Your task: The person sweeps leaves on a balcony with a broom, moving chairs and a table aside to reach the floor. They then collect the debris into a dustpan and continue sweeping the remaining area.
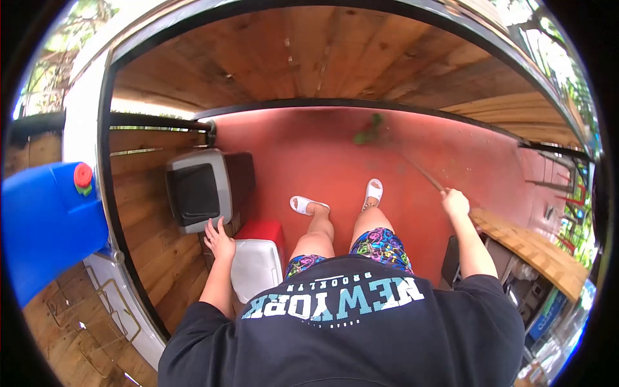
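Observation:
My right hand (456, 202) is wrapped round the near end of a thin brown stick (422, 169), which slants forward and left over the red floor (309, 155). The stick's far end is smeared by motion. Close to that end is a blurred green leafy clump (369, 131). My left hand (220, 241) has its fingers spread, the fingertips right at the lower edge of a bin with a grey rim (222, 187) and dark lid. Just below and right of this hand stands a red cooler box with a white lid (256, 267).
Wooden plank panels (290, 58) in a dark frame rise ahead. A blue jerrycan (51, 226) with a red cap stands far left. On the right, a wooden plank top (525, 248) covers shelves of goods. My feet in white slides (300, 205) stand on the floor.

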Available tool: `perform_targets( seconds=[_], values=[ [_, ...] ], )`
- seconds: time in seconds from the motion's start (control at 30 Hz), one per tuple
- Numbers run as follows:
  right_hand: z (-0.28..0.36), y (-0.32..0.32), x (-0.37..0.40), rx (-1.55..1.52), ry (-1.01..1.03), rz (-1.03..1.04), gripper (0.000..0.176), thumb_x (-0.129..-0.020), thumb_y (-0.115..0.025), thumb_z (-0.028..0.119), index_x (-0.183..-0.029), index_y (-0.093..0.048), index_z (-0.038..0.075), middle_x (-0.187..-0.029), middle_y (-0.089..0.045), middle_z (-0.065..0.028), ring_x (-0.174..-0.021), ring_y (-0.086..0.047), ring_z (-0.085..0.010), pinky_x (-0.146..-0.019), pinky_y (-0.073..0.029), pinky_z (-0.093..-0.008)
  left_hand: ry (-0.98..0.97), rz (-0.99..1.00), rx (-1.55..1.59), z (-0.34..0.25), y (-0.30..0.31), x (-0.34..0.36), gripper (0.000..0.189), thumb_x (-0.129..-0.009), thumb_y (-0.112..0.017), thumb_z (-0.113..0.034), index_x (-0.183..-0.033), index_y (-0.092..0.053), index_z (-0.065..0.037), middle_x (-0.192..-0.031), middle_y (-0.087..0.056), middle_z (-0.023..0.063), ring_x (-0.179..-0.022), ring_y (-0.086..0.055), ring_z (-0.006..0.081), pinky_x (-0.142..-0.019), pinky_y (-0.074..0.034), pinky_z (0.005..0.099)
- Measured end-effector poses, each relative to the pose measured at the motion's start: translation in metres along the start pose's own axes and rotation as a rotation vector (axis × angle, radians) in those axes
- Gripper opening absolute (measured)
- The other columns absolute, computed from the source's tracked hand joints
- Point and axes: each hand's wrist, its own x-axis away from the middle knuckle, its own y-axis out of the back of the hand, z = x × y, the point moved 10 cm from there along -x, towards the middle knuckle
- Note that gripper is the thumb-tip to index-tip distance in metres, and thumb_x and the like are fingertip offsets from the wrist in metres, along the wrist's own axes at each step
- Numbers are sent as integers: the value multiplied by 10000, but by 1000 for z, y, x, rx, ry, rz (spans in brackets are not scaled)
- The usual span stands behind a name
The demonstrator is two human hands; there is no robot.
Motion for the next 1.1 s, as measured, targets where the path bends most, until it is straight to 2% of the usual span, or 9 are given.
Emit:
perform_targets(
  seconds=[0.13,0.2,0.23,0.37,0.53,0.73,0.9,1.0,1.1],
  values=[
    [58,-43,-1,71,115,257,361,-822,-474,334,-917,-631,24,-914,-628,-186,-898,-610,-293,-742,-490,-411,-201,-138,61,-78,36,-15,627,-687,-618,-74,-1251,-368,-187,-1355,-216,160,-1283,-186,360,-1000,-222,519],
    [99,-115,-38,122,339,-23,281,-807,-436,207,-867,-662,52,-936,-638,-147,-905,-614,-285,-741,-494,-414,-274,-220,109,-141,78,-24,582,-709,-618,-93,-1236,-387,-176,-1348,-227,172,-1278,-194,368,-1008,-214,505],
    [133,-93,-24,287,387,279,295,-820,-431,206,-933,-650,45,-982,-629,-142,-951,-601,-282,-788,-488,-400,-288,-247,124,-179,101,-28,516,-732,-612,-111,-1208,-419,-160,-1344,-235,186,-1268,-209,379,-1016,-205,490],
    [142,-130,-72,67,315,430,272,-825,-471,160,-1029,-631,78,-1086,-593,-126,-1011,-577,-259,-816,-483,-372,-674,-617,363,-371,249,-5,448,-734,-639,-135,-1154,-484,-151,-1314,-253,177,-1259,-218,387,-1018,-207,485],
    [-27,-122,-134,-144,95,445,303,-802,-501,202,-1052,-619,78,-1112,-582,-118,-1057,-549,-249,-856,-462,-370,-1003,-1020,439,-584,407,50,405,-760,-629,-213,-1140,-499,-160,-1258,-282,142,-1238,-215,376,-1003,-171,488],
    [-294,-102,-163,-144,-228,317,292,-795,-529,241,-1007,-632,69,-1062,-598,-151,-1006,-576,-271,-822,-479,-360,-1040,-1201,350,-756,456,67,334,-823,-539,-348,-1115,-531,-187,-1272,-284,137,-1236,-209,367,-951,-151,572],
    [-375,-67,-144,-90,-151,105,298,-829,-508,298,-878,-634,33,-900,-636,-158,-884,-616,-284,-768,-494,-373,-689,-957,216,-804,432,19,358,-825,-538,-327,-1144,-504,-167,-1318,-260,123,-1270,-152,309,-973,-136,561],
    [-374,-42,-120,-221,35,-61,335,-831,-476,324,-796,-620,24,-794,-622,-187,-799,-615,-319,-722,-487,-422,-607,-1140,105,-798,426,-6,392,-843,-501,-357,-1164,-458,-137,-1283,-298,124,-1150,-275,303,-952,-157,515],
    [-333,-115,-129,-346,177,363,328,-841,-489,350,-833,-620,49,-760,-627,-151,-765,-623,-307,-640,-495,-427,-801,-1163,161,-812,433,18,404,-850,-474,-407,-1155,-449,-143,-1233,-330,156,-1125,-290,339,-913,-219,540]
  ],
)
